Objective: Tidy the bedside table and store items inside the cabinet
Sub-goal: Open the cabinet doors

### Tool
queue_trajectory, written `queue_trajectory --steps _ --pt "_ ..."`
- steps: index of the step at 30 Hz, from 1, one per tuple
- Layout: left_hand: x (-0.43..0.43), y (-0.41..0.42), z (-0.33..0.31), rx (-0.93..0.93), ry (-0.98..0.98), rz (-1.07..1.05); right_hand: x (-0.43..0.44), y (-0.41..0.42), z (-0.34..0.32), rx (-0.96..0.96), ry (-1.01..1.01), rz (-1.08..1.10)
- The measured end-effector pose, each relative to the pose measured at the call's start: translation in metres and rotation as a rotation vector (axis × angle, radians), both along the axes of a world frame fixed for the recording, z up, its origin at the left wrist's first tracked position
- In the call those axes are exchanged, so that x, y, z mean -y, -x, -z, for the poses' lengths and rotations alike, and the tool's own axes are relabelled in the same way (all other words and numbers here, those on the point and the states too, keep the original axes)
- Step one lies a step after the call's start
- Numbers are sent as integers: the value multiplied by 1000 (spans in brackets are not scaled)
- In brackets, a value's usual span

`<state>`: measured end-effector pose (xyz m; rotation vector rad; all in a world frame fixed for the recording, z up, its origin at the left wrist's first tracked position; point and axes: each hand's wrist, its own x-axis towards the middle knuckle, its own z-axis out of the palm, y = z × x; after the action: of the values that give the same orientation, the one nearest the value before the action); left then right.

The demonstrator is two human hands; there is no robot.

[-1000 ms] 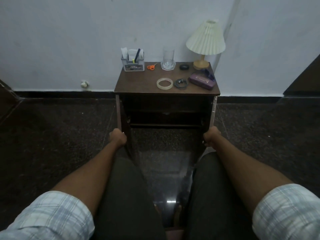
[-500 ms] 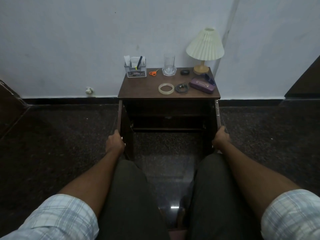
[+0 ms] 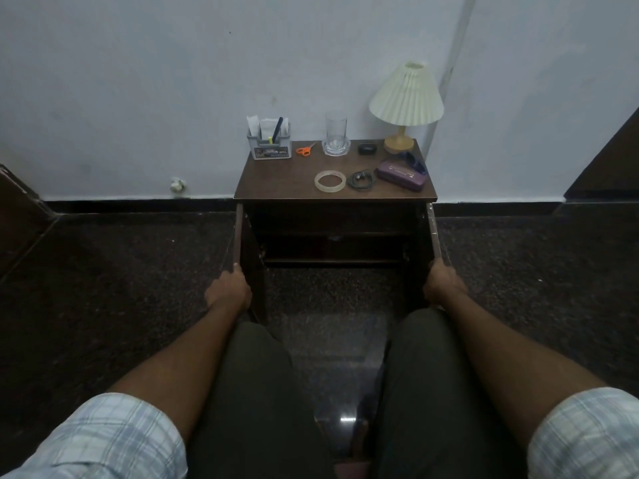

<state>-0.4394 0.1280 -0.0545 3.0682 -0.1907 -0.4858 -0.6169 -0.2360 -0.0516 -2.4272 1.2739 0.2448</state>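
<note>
A dark wooden bedside table (image 3: 276,188) stands against the wall with both cabinet doors swung open. My left hand (image 3: 229,288) grips the lower edge of the left door (image 3: 238,233). My right hand (image 3: 443,281) grips the right door (image 3: 433,229). On top lie a tape roll (image 3: 330,181), a coiled cable (image 3: 361,180), a purple case (image 3: 401,173), orange scissors (image 3: 304,150), a small black case (image 3: 366,148), a glass (image 3: 336,137) on a coaster, a grey organiser (image 3: 269,142) and a lamp (image 3: 405,105). The cabinet interior (image 3: 332,243) is dark, with a shelf.
My knees in dark trousers fill the lower frame on a dark speckled floor (image 3: 121,271). The white wall (image 3: 173,81) runs behind the table, with a black skirting. Dark furniture edges show at the far left (image 3: 17,209) and far right (image 3: 608,160).
Both doors have swung wider apart, my hands moving outward with them. The view has dropped back slightly from the table.
</note>
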Motion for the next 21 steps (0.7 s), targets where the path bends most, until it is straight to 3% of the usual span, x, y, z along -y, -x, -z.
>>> queue_trajectory --steps 5,17,21 --pt "2 6 -1 -18 -109 120 -6 -1 -6 -17 64 -81" --pt "-14 5 -6 -122 -27 -130 -22 -20 -16 18 66 -194" --pt "-21 1 -3 -147 -28 -117 -29 -25 -18 26 56 -248"
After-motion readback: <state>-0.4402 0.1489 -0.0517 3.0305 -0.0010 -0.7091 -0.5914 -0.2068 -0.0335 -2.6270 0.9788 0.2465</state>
